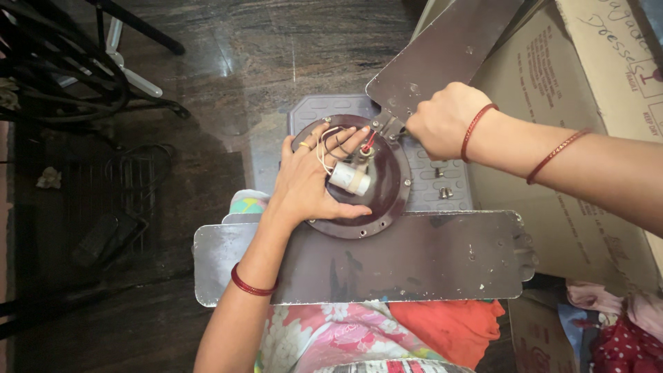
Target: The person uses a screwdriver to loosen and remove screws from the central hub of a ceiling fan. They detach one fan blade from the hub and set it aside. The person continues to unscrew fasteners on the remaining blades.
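Observation:
A round dark-brown fan motor housing [387, 197] lies on a grey plastic stool [452, 176]. My left hand [311, 179] rests flat on the housing, fingers spread over its wires and beside a white cylindrical capacitor [350, 178]. My right hand [442, 121] is closed in a fist at the joint where a brown fan blade [442, 52] meets the housing; whatever it grips is hidden. A second long brown blade [387, 259] lies across my lap below the housing.
A large cardboard box [594, 138] stands at the right. Small loose screws [442, 186] lie on the stool. Black metal frames and cables [62, 76] crowd the left floor. Clothes [615, 318] are heaped at lower right.

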